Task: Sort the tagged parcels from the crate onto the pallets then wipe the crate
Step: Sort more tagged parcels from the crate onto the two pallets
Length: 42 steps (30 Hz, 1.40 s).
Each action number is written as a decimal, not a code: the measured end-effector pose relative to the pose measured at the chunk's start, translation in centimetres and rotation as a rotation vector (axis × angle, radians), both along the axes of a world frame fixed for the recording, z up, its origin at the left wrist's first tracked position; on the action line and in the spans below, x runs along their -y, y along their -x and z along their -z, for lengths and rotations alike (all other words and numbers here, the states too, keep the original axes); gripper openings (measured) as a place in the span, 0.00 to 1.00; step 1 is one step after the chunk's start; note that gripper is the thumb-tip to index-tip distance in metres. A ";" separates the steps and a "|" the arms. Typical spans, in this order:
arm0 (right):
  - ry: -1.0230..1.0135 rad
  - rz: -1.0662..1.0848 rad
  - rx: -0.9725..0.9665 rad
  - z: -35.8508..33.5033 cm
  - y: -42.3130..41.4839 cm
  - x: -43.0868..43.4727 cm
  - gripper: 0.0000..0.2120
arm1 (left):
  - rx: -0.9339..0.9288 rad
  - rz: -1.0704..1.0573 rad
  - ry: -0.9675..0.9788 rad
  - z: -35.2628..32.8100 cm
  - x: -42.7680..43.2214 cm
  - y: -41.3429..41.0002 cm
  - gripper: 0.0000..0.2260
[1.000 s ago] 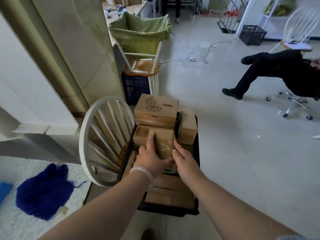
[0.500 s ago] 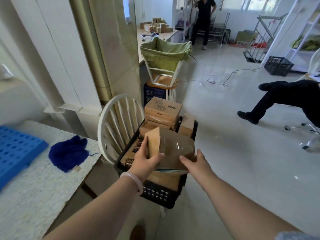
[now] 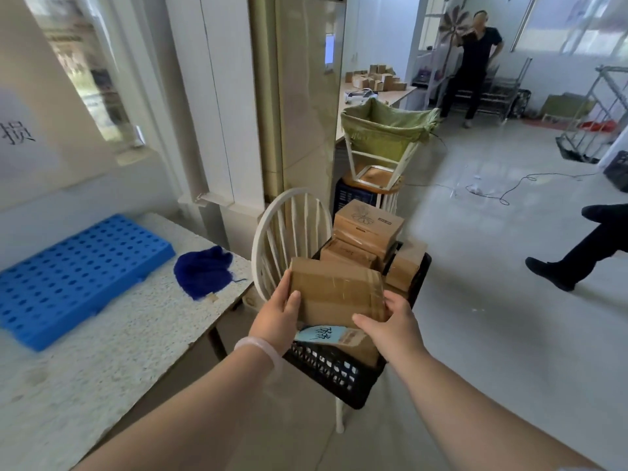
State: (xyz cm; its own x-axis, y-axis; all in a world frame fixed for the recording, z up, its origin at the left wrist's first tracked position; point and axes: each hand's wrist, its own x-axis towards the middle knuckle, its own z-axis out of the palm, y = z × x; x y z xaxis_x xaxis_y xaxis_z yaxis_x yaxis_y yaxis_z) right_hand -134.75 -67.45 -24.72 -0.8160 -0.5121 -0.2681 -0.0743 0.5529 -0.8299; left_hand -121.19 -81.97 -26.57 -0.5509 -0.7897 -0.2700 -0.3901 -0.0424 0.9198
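The left hand (image 3: 277, 321) and right hand (image 3: 394, 326) both grasp the taped cardboard parcel (image 3: 336, 290), fingers (image 3: 294, 300) curled round its two sides, just above the black crate (image 3: 333, 372). I would keep it level, read the blue tag (image 3: 319, 334) just under the fingers, then carry it left of the fingers to the blue pallet (image 3: 78, 270) on the surface (image 3: 136, 334).

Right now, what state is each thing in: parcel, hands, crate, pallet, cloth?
Crate: on the white chair, loaded with boxes.
Held parcel: taped shut, above the crate.
Left hand: grips the parcel's left edge.
Right hand: grips its near right corner.
Blue pallet: flat on the table.
Blue cloth: crumpled on the table beside the pallet.
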 end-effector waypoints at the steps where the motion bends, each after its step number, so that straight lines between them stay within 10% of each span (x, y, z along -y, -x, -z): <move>1: 0.008 -0.028 -0.018 -0.3 -0.5 0.5 0.39 | 0.018 -0.007 -0.012 -0.2 0.1 -0.6 0.23; 13: 0.070 -0.329 -0.114 -2.2 -9.8 8.6 0.37 | 0.191 0.036 0.133 -1.2 5.4 -12.6 0.50; 29: 0.152 -0.604 -0.051 -2.4 -24.3 17.5 0.56 | -0.038 -0.251 -0.441 -3.4 9.9 -25.3 0.22; 36: 0.151 -0.690 -0.027 -2.2 -27.3 18.8 0.54 | 0.304 -0.112 -0.029 -2.1 10.3 -28.4 0.32; 42: 0.103 -0.849 -0.038 -1.6 -27.6 19.3 0.55 | 0.107 -0.144 -0.037 -2.0 8.7 -30.6 0.31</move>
